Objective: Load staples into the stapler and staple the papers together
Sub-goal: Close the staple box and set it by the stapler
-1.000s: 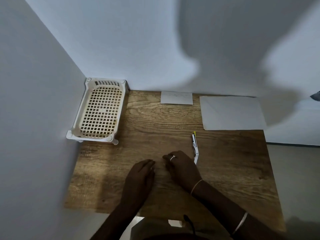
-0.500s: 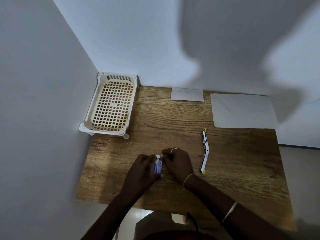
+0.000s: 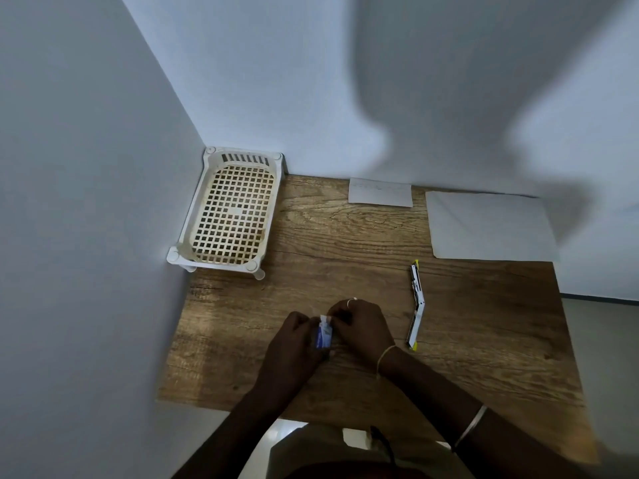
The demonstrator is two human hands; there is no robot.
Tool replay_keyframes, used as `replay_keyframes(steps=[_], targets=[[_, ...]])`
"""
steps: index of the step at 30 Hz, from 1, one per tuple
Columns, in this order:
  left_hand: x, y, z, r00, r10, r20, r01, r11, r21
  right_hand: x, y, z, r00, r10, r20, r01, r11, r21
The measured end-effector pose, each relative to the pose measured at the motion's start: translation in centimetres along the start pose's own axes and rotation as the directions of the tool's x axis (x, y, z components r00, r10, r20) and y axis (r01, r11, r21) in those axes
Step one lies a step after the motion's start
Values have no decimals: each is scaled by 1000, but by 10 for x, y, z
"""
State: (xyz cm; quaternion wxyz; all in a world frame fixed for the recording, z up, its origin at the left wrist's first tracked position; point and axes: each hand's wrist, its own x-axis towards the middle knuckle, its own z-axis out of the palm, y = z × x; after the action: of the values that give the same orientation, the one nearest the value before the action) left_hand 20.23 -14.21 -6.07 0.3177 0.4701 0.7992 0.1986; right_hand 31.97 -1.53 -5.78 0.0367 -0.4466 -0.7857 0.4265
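left hand (image 3: 294, 335), right hand (image 3: 361, 328) pinch staple box (image 3: 323, 335); stapler (image 3: 416, 305) apart, right

Dim, soft light is falling from behind the person, throwing a large blurred shadow across the back wall (image 3: 466, 98) and the far right of the surface (image 3: 345, 236). Wide-angle distortion is bending the edges; detail is looking soft and slightly smeared.

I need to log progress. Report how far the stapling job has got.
Done: the stapler lies swung open on the table. In hand: the left hand and right hand hold the small staple box. Left: loading staples, then stapling the papers, untouched at the back.
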Motion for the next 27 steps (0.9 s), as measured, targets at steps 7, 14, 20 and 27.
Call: replay_keyframes(steps=[7, 14, 20, 27], targets=[[1, 2, 2, 1000, 16, -11, -16, 1000, -7, -5, 2, 2, 995, -84, 53, 88, 994, -64], [-1, 7, 3, 1000, 18, -16, -18, 1000, -17, -6, 3, 1, 989, -109, 102, 121, 986, -116], [-2, 13, 9, 998, -48, -43, 47, 999, -23, -12, 10, -1, 989, -116, 93, 128, 982, -139], [1, 27, 12, 998, 52, -28, -53, 997, -55, -35, 25, -15, 968, -233, 88, 249, 914, -319]])
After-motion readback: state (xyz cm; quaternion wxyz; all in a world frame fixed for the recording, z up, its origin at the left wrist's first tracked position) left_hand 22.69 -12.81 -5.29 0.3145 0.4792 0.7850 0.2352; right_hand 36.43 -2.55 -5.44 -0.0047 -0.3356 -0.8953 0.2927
